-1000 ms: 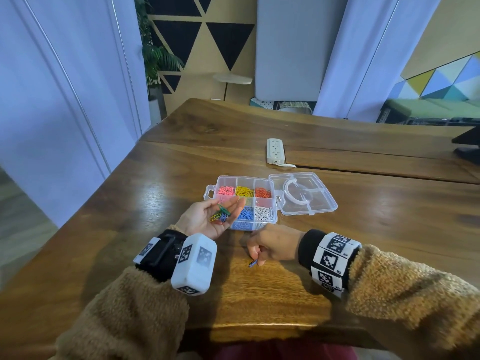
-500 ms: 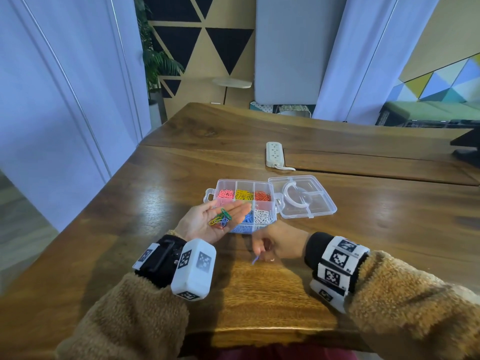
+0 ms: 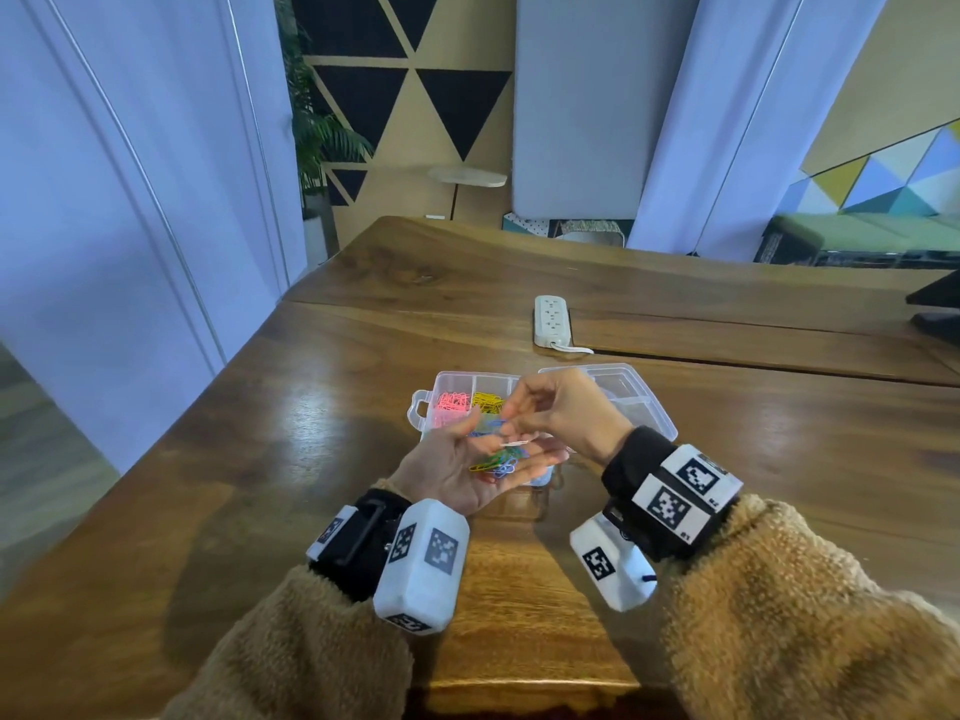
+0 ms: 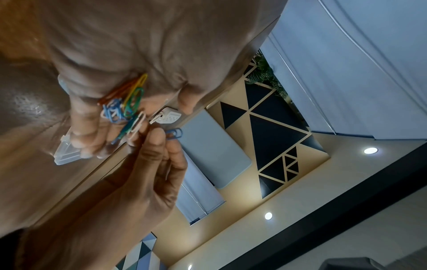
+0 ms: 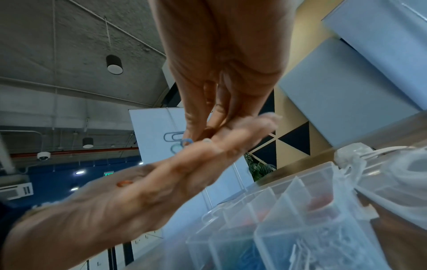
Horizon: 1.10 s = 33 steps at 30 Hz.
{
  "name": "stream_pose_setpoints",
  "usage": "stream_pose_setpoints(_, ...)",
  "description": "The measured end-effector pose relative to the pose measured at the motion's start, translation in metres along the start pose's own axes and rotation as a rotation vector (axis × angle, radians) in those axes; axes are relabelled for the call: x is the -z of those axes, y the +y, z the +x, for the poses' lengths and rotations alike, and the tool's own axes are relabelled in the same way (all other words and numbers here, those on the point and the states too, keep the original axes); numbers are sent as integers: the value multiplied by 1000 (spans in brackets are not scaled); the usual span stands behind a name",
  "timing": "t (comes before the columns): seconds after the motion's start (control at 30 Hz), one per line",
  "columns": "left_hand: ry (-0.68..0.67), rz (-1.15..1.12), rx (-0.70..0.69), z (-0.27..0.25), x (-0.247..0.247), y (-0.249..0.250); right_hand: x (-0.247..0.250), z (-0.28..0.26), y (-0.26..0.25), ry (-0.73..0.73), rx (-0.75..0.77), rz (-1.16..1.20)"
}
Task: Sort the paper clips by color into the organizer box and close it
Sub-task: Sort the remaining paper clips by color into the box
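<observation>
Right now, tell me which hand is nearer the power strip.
Right. The right hand is raised over the open organizer box, just in front of the power strip. The left hand, cupping mixed paper clips, sits nearer the person.

Pink clips, yellow clips, clear organizer box, brown table.

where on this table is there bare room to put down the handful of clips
Bare wood lies left of the organizer box, out to the table edge, and between the box and the power strip. It is crowded at the box, where the left hand and right hand meet.
</observation>
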State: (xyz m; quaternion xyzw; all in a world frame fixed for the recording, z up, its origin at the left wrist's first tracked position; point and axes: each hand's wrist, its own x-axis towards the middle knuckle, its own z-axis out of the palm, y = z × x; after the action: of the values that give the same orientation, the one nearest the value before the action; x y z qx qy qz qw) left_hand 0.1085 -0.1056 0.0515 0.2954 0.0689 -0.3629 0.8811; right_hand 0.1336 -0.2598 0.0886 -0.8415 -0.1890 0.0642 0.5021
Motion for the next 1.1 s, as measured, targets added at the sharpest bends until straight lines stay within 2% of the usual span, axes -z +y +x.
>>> stream_pose_setpoints(0.2, -13, 52, -10, 1, -1, 3, 9, 2, 1, 14, -3, -6)
stream_pose_setpoints(0.47, 10, 18, -24, 1, 9, 9, 17, 1, 3, -39, 52, -203)
stream_pose_setpoints(0.77, 14, 40, -130, 4, 7, 7, 4, 4, 3, -86, 95, -420)
stream_pose_setpoints(0.93, -17, 78, -93, 2, 12, 10, 12, 5, 2, 141, 127, -274)
stream_pose_setpoints(1.1, 21, -3, -169, 9, 10, 5, 6, -11, 4, 71, 103, -399)
